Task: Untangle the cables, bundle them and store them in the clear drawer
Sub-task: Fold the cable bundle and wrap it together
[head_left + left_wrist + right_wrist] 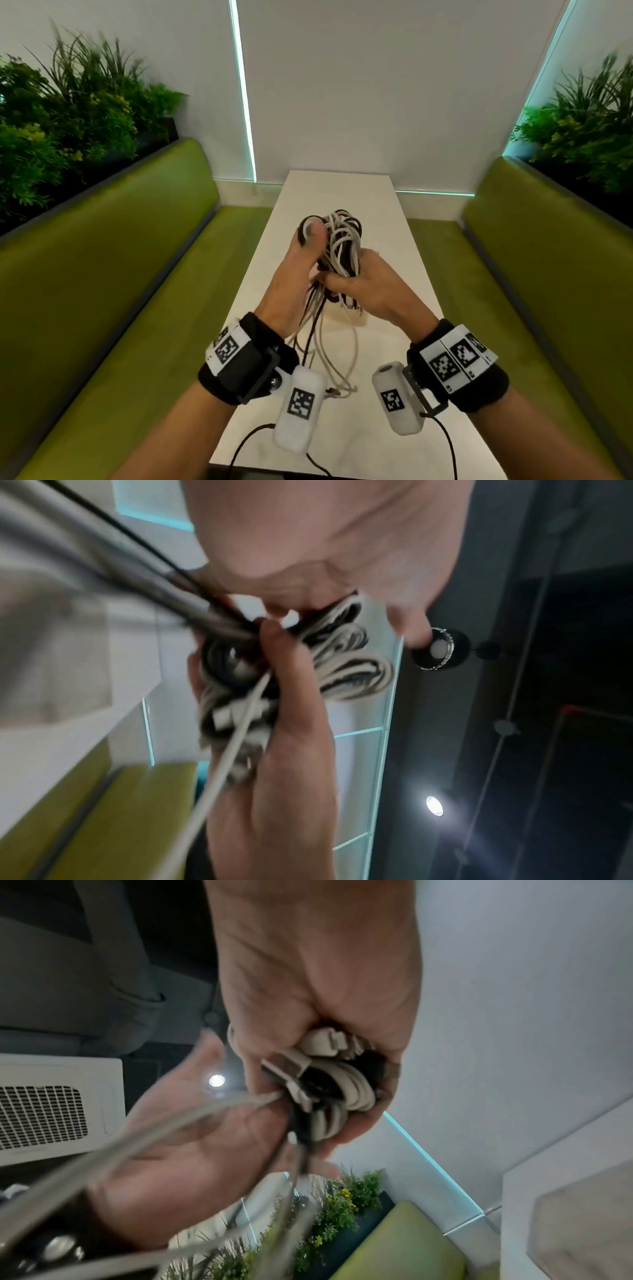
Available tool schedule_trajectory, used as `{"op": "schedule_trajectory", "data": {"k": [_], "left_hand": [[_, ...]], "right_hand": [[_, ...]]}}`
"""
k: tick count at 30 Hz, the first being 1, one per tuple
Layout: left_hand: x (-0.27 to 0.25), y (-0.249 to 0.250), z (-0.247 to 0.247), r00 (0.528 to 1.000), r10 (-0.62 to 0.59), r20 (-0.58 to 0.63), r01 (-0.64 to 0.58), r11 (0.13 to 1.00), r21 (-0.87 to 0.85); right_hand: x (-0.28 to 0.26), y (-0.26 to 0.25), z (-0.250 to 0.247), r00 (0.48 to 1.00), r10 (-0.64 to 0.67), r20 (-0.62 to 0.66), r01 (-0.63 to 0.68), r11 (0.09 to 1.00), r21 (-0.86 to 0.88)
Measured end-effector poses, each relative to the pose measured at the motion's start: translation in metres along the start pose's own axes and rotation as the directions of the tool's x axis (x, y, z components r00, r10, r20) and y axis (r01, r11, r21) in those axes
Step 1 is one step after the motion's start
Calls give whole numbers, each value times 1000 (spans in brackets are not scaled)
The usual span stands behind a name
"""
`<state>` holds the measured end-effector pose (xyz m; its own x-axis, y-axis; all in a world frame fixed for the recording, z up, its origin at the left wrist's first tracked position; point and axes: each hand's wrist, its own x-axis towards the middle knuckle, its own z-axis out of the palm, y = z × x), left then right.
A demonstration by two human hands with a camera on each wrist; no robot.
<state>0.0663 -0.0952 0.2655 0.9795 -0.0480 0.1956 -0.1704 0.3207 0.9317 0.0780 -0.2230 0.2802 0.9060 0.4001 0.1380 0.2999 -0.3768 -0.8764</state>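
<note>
Both hands grip blk/wht cables [337, 246] above table [394, 212]; no readable text.

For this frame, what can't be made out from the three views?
- Clear drawer: in no view.
- Cable count: the bundle is a black and white tangle, gripped by the left hand and right hand.
- Loose strands: motion-blurred in both wrist views.
- Connector types: partly hidden by fingers, blurred.

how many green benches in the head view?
2. One green bench runs along the left of the white table, the other green bench along its right. Both hands hold the cable bundle above the table; nothing seems hidden.
</note>
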Motion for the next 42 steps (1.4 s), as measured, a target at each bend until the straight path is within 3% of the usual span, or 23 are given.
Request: {"op": "schedule_trajectory", "data": {"k": [2, 6, 10, 12, 16, 21, 25, 27, 30, 32, 38, 42], "left_hand": [[3, 3, -11, 996, 85, 34, -89, 986, 140], [5, 8, -16, 989, 106, 98, -118, 986, 118], [6, 1, -2, 977, 213, 21, -212, 954, 213], [10, -3, 0, 983, 185, -13, -180, 968, 175], [12, -8, 2, 992, 123, 32, -127, 979, 157], [11, -8, 6, 989, 147, 30, -150, 977, 153], [9, -13, -4, 989, 144, 36, -149, 963, 224], [6, -26, -15, 997, 45, 60, -58, 973, 222], [-7, -47, -20, 976, -149, 161, 84, 931, 356], [-11, -60, -16, 962, -192, 194, 103, 915, 391], [-18, -65, -18, 949, -235, 212, 150, 924, 352], [-21, -64, -31, 938, -256, 235, 188, 942, 277]], "right_hand": [[-2, 1, 2, 1000, 5, 21, -5, 1000, -3], [-5, 4, 11, 993, 4, 119, -4, 1000, -4], [-4, 8, 13, 984, 20, 177, -39, 994, 104], [-5, 8, 16, 984, 39, 177, -69, 983, 169], [-8, 13, 18, 978, 62, 199, -104, 972, 211], [-8, 16, 16, 973, 55, 226, -118, 955, 273], [-4, 25, 12, 995, 19, 95, -43, 967, 251], [-3, 30, 10, 1000, -8, -6, 10, 950, 311], [2, 32, 6, 984, 37, -172, 28, 933, 358], [6, 32, 7, 967, 57, -248, 36, 935, 354], [9, 31, -1, 940, 110, -322, 33, 913, 407], [9, 28, -14, 944, 72, -321, 64, 917, 394]]}}
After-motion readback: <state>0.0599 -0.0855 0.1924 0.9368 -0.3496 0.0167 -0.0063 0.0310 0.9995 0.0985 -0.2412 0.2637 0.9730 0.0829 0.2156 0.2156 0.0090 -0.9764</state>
